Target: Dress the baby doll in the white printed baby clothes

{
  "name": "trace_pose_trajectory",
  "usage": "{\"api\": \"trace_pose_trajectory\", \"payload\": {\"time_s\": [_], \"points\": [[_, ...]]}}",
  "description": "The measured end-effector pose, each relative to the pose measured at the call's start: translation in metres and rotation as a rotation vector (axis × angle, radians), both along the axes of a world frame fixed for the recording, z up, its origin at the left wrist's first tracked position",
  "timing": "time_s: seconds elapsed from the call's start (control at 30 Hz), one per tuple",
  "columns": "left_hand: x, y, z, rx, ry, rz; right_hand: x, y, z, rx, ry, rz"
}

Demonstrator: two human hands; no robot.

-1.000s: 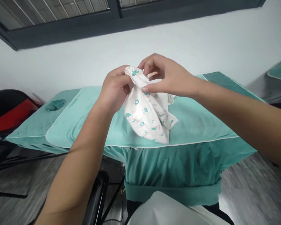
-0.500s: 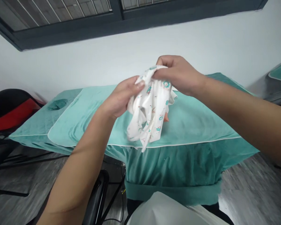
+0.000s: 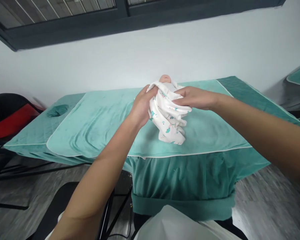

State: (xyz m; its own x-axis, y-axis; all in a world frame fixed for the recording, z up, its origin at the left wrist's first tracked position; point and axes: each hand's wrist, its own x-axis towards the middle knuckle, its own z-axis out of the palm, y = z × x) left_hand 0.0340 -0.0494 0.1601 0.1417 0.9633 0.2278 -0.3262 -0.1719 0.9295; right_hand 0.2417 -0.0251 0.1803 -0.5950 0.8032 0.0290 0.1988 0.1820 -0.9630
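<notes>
In the head view, a white baby garment [image 3: 168, 125] with small teal and pink prints is bunched over the bed's middle. My left hand [image 3: 143, 101] grips its left edge, thumb over the fabric. From the other side, my right hand [image 3: 193, 97] pinches the gathered cloth between thumb and fingers. Just beyond the garment shows a pinkish, rounded doll's head [image 3: 165, 78], with pale cloth below it. The rest of the doll is hidden behind the fabric and my hands.
A teal-covered massage bed [image 3: 102, 116] with a face hole [image 3: 57, 110] at its left end stands against the white wall [image 3: 202, 50]. A black and red chair [image 3: 12, 116] is at far left, and a black seat [image 3: 57, 203] is at lower left.
The garment has been lowered and bunched up, with its hanging part shorter now. My right hand has moved down and to the right. The doll's head has come into view behind the cloth.
</notes>
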Motion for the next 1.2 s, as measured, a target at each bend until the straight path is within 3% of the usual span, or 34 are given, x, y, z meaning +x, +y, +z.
{"api": "trace_pose_trajectory", "payload": {"time_s": [0.17,0.27,0.37,0.47,0.53,0.6,0.8,1.03,1.1,1.2], "points": [[0.013,-0.011,-0.022,-0.109,0.201,-0.234,-0.008,0.014,-0.011,0.095,0.316,-0.265],[0.018,-0.015,-0.036,-0.195,0.267,-0.297,-0.007,0.018,-0.012,0.074,0.381,-0.341],[0.017,-0.010,-0.040,-0.202,0.118,-0.193,0.002,0.015,-0.016,-0.005,0.286,-0.248],[0.014,0.000,-0.037,-0.142,-0.038,-0.117,0.008,0.007,-0.024,-0.041,-0.008,-0.010],[0.013,0.005,-0.036,-0.138,-0.087,-0.114,0.007,0.003,-0.030,-0.037,-0.135,0.062],[0.015,0.008,-0.036,-0.163,-0.119,-0.097,0.004,0.002,-0.037,-0.017,-0.114,0.018],[0.026,0.007,-0.047,-0.215,-0.155,-0.087,-0.005,0.013,-0.055,-0.013,0.264,-0.254],[0.012,0.008,-0.058,-0.355,0.095,-0.416,-0.008,0.015,-0.060,-0.131,0.491,-0.293],[0.009,0.013,-0.059,-0.345,0.063,-0.381,-0.004,0.018,-0.061,-0.177,0.448,-0.270],[0.014,0.022,-0.057,-0.258,-0.123,-0.210,0.004,0.021,-0.063,-0.256,0.266,-0.109]]}}
